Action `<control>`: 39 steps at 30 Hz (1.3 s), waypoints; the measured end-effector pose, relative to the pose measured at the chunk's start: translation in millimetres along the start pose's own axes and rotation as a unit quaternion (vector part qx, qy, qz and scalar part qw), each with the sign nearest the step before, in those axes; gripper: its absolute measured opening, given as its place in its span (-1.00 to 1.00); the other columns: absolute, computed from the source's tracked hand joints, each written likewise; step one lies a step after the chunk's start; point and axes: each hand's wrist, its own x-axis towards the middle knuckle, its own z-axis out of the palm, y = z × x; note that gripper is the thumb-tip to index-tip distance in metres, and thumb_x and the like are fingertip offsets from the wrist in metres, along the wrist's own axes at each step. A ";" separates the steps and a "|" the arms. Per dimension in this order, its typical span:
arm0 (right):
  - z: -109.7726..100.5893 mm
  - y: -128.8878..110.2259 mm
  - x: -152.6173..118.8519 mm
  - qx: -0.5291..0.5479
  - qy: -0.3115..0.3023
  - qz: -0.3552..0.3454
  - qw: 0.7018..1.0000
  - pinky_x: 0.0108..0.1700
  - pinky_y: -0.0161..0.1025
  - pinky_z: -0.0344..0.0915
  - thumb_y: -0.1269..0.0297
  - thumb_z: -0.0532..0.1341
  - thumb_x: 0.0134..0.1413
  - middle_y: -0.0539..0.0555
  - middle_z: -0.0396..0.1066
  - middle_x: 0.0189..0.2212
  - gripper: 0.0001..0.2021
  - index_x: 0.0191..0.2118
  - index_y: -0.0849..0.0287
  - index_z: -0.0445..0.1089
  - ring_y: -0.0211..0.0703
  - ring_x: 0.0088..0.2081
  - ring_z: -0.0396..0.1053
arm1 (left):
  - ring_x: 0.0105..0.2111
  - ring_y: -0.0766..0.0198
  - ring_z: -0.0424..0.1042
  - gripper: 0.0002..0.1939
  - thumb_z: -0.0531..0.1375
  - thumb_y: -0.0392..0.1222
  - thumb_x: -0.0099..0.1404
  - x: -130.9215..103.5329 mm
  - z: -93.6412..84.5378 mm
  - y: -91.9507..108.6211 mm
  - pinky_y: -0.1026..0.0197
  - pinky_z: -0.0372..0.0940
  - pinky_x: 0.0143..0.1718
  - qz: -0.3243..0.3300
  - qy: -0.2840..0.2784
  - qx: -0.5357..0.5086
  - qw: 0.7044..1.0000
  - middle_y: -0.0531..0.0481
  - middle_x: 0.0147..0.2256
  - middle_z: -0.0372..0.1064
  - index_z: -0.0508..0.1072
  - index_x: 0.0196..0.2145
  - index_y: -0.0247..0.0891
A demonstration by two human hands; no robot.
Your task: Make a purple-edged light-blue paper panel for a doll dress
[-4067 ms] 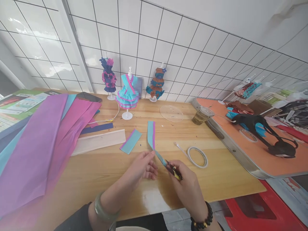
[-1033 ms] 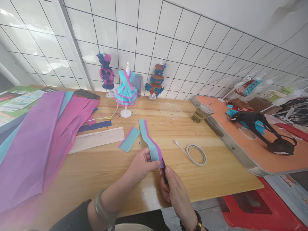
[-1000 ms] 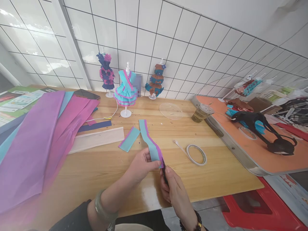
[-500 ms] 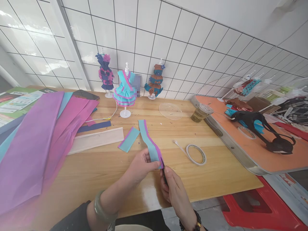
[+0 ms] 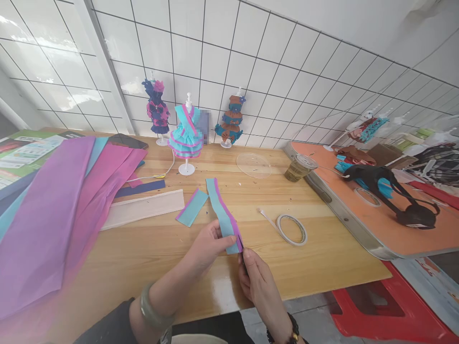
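Observation:
A long turquoise strip with a purple edge (image 5: 221, 210), paper or cloth, runs away from me over the table. My left hand (image 5: 211, 240) pinches it near its close end, thumb on top. My right hand (image 5: 256, 274) is wrapped round dark scissors (image 5: 244, 260), mostly hidden by the fingers; their blades lie at the purple edge by the near end. Just left of the strip lies a shorter turquoise piece with the same purple edge (image 5: 192, 208). Farther back stands a small dress form in a turquoise and purple ruffled dress (image 5: 186, 131).
Purple (image 5: 53, 205) and pink sheets (image 5: 111, 177) cover the left side, beside a white strip (image 5: 150, 206) and a navy strip (image 5: 143, 188). A tape roll (image 5: 303, 234) lies right of my hands. Behind are a lidded cup (image 5: 297, 171) and two more dressed forms (image 5: 158, 107).
My left thumb and fingers have shifted slightly left and up along the strip, and more of its near end shows. The scissors blades lie a little differently at the purple edge.

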 end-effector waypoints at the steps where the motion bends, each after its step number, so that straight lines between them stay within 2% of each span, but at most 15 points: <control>1: -0.4 0.6 0.4 -0.003 -0.003 0.001 1.000 -0.64 -0.48 -0.20 -0.22 0.16 -0.17 -0.16 -0.05 -0.65 -0.53 -0.47 0.14 0.11 -0.44 -0.63 -0.17 | -0.24 0.17 0.43 -0.72 0.27 -0.21 0.06 -0.1 -0.2 -0.1 0.13 0.28 -0.17 0.000 0.000 -0.001 1.000 -0.09 -0.28 0.48 0.41 -0.23 -0.28; 9: 0.5 0.9 -2.0 0.002 -0.017 -0.026 1.000 -0.68 -0.45 -0.30 -0.20 0.11 -0.08 -0.20 -0.12 -0.71 -0.55 -0.46 0.14 0.12 -0.47 -0.68 -0.28 | -0.27 0.19 0.44 -0.70 0.29 -0.20 0.05 -0.5 0.5 0.5 0.15 0.29 -0.19 0.014 -0.009 -0.001 1.000 -0.08 -0.30 0.48 0.41 -0.22 -0.29; 19: -3.6 -1.3 -2.1 -0.003 -0.071 -0.028 0.997 -0.71 -0.45 -0.27 -0.19 0.02 0.01 -0.23 -0.11 -0.74 -0.55 -0.44 0.17 0.15 -0.50 -0.74 -0.24 | -0.30 0.22 0.44 -0.68 0.30 -0.17 0.02 0.3 0.5 0.7 0.19 0.29 -0.23 0.023 -0.010 0.012 1.000 -0.05 -0.33 0.49 0.40 -0.25 -0.29; 28: -5.0 0.0 1.1 -0.039 -0.066 -0.043 0.996 -0.72 -0.41 -0.24 -0.20 -0.05 0.04 -0.19 -0.14 -0.76 -0.49 -0.64 0.14 -0.01 -0.48 -0.76 -0.19 | -0.25 0.15 0.44 -0.66 0.32 -0.19 -0.03 -1.9 7.2 3.8 0.16 0.30 -0.21 0.016 -0.023 0.064 0.998 -0.08 -0.31 0.47 0.38 -0.27 -0.30; 39: -3.1 -3.1 0.9 -0.065 -0.060 -0.051 0.995 -0.72 -0.42 -0.21 -0.19 -0.06 0.06 -0.19 -0.13 -0.75 -0.51 -0.61 0.13 0.00 -0.47 -0.75 -0.18 | -0.25 0.19 0.42 -0.68 0.30 -0.22 0.00 -0.2 4.4 0.8 0.18 0.28 -0.20 0.016 -0.012 0.067 0.998 -0.06 -0.31 0.46 0.37 -0.26 -0.30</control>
